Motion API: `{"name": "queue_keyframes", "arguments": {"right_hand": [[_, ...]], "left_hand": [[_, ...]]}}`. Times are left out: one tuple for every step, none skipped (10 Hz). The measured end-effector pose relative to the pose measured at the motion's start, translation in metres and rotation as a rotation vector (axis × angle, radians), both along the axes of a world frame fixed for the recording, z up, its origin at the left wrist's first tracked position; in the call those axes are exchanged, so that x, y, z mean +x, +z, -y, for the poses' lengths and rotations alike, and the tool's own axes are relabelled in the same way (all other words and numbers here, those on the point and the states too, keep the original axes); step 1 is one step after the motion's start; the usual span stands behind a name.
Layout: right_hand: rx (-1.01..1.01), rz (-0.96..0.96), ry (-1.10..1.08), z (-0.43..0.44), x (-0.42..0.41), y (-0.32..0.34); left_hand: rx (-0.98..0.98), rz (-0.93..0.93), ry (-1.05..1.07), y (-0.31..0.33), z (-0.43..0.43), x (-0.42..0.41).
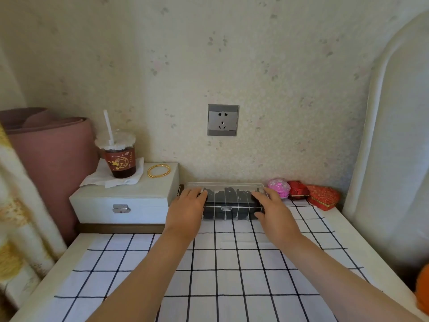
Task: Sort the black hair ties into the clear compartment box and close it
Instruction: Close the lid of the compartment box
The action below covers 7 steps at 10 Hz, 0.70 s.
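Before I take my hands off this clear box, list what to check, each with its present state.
1. Black hair ties all inside the clear plastic compartment box: ok, none loose on the black-and-white checked cloth.
2. Clear lid lowered: ok, it lies flat on the box.
3. Small front latch snapped: cannot tell.
4. Left hand and right hand steadying both ends: ok, fingers rest on the lid.
5. Gap to the pink glittery trinket at the right end: cannot tell, the right hand hides it.
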State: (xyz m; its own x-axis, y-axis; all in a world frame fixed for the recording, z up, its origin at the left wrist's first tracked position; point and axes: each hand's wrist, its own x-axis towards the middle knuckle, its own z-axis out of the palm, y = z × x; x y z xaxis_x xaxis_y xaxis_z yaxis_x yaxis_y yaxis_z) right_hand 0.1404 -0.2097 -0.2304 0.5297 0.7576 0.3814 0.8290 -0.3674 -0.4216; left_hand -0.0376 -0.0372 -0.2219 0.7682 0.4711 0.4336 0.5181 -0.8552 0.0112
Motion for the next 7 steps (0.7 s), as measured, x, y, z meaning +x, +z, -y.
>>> {"name": "queue_keyframes", "arguments": {"right_hand": [[-0.029, -0.018, -0.015, -0.007, 0.005, 0.003], [-0.022, -0.021, 0.002, -0.017, 0.014, 0.001], [-0.047, -0.049, 0.003, -0.029, 0.023, 0.000], [-0.092, -0.043, -0.006, -0.037, 0.029, -0.001], [-0.120, -0.032, -0.011, -0.038, 0.029, 0.003], [-0.186, -0.031, -0.019, -0.035, 0.027, 0.010], [-0.149, -0.077, -0.009, -0.023, 0.017, 0.030]], "left_hand": [[-0.055, 0.024, 0.001, 0.003, -0.006, 0.009], [-0.144, 0.044, -0.004, 0.004, -0.013, 0.019], [-0.184, -0.001, -0.010, 0.001, -0.020, 0.028], [-0.194, -0.048, -0.021, -0.003, -0.027, 0.032], [-0.214, -0.057, -0.013, -0.002, -0.029, 0.034], [-0.249, -0.057, -0.005, 0.002, -0.024, 0.032], [-0.204, -0.002, 0.006, 0.025, -0.012, 0.025]]}}
